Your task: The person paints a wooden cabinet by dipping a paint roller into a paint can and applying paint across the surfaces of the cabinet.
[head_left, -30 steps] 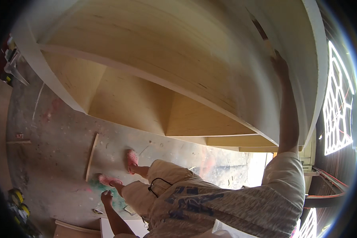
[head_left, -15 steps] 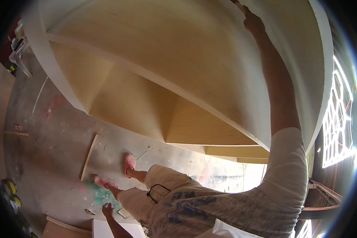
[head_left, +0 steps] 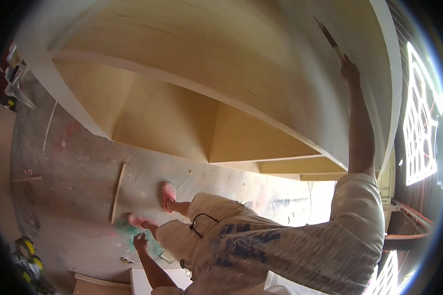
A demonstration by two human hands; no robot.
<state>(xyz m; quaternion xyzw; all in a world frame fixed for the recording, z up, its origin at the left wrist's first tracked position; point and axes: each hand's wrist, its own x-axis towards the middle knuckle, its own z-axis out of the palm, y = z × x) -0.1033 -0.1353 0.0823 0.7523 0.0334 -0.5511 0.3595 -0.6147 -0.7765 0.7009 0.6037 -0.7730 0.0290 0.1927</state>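
My right hand [head_left: 350, 70] is closed around the handle of a slim paintbrush [head_left: 333, 43], with the arm stretched out. The brush's dark, pointed end lies over the inner face of a large cabinet-like piece [head_left: 261, 54], near its right side; I cannot tell whether it touches. That face is pale and whitish around the brush and yellow-tan further left. Down at the lower left, my left hand [head_left: 141, 242] hangs over the floor beside my leg. Its fingers look loosely bent and apart, with nothing visible in them.
Open tan compartments [head_left: 167, 113] line the cabinet's near side. On the stained floor lies a thin wooden strip [head_left: 118, 192], near my pink clogs [head_left: 168, 195]. Yellow-and-black round items [head_left: 25, 247] sit at lower left, and a white board [head_left: 142, 282] at the bottom. A bright grille [head_left: 421, 123] stands right.
My right hand has come back from the upper edge, down and to the right, bringing the whole paintbrush into view. The whole view has shifted slightly. My left hand still hangs low.
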